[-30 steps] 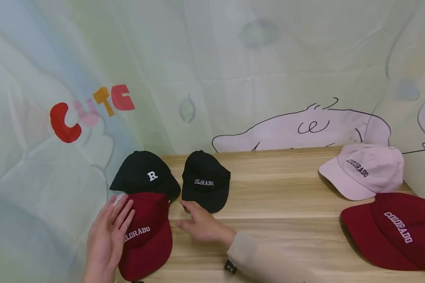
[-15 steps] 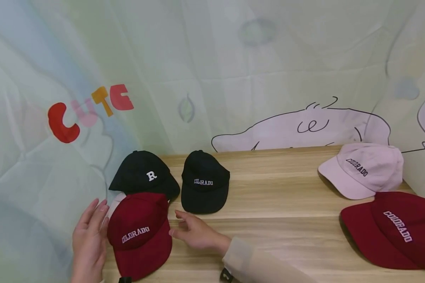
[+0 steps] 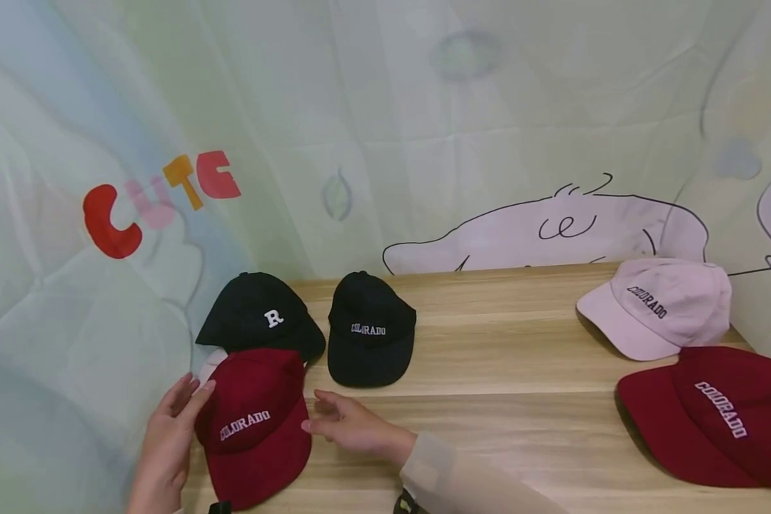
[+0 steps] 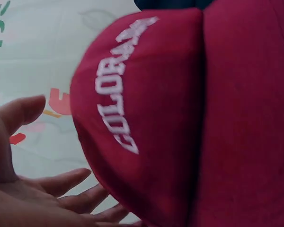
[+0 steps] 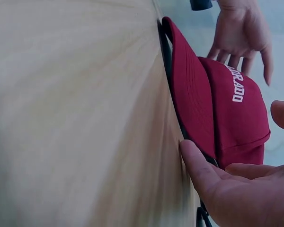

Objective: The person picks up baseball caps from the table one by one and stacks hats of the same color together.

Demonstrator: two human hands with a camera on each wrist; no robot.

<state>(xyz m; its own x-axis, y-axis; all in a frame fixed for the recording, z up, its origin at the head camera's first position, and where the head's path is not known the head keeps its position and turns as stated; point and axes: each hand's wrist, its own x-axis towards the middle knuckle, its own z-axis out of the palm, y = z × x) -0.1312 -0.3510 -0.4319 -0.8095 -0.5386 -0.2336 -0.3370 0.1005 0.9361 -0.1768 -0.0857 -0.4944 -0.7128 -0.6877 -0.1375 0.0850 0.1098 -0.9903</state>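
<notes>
A dark red cap (image 3: 257,421) lettered COLORADO lies at the left of the wooden table, its brim toward the person. My left hand (image 3: 170,435) is at its left side, fingers extended and fingertips right at the crown; in the left wrist view the thumb stands apart from the fingers (image 4: 80,198) beside the red cloth. At the cap's right side is my right hand (image 3: 360,428), thumb and fingers spread, with the fingertips close to the brim edge. Seen from the right wrist, the red cap (image 5: 236,109) sits between both hands. Neither hand grips it.
Behind the red cap sit a black cap (image 3: 250,307) with a white R and a smaller black COLORADO cap (image 3: 371,350). A bit of pale fabric (image 3: 212,365) shows between caps. At right are a pale pink cap (image 3: 674,314) and another red cap (image 3: 726,414). A printed curtain (image 3: 488,143) hangs behind.
My left hand moved left off the front of the red cap, then came back in against its side. My right hand moved left, from near the small black cap to the red cap.
</notes>
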